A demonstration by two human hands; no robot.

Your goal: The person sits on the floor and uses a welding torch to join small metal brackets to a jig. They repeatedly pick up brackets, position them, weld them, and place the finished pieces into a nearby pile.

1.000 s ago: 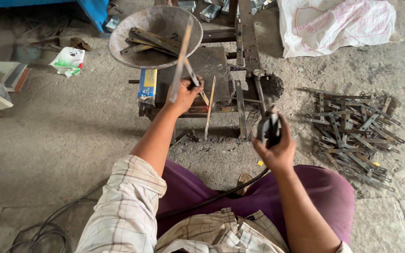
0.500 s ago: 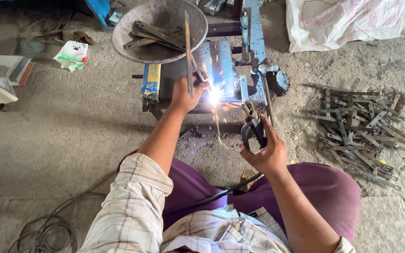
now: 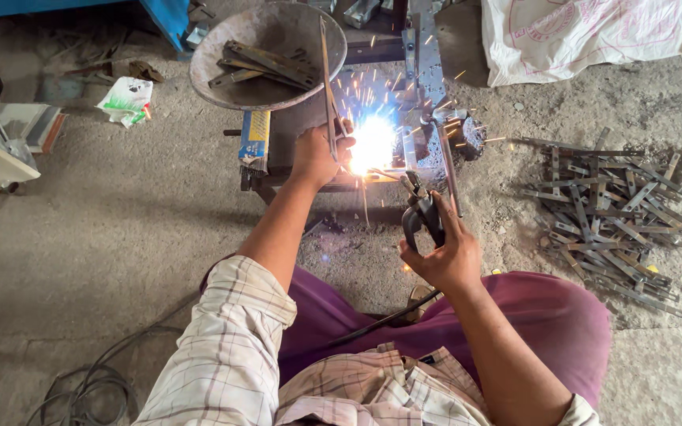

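1. Sitting low w/ legs in purple trousers and a checked shirt sleeve nearest the camera; a dark cable runs across the lap toward the right hand.
2. Right hand is clenched round the black electrode holder, fingers wrapped tight on its grip, tip aimed fwd at the arc.
3. Left hand is closed on a thin metal strip, pinning it upright just beside the bright weld flash; sparks scatter up and to the right.
4. Step in hand, as I judge it: tacking the strip to the workpiece on the small metal stand. Next move prob. calls for a steady left grip and keeping the rod tip on the joint, no wobble.
5. Around: a yellow-blue box sits at the stand's left edge; a round metal pan w/ flat bars behind the left hand; a heap of cut metal strips on the floor to the right, well apart.
6. Farther: white sack top right, crumpled wrapper left, blue frame top.
7. In the way: the pan rim is close to the strip, and the glare hides the joint itself.
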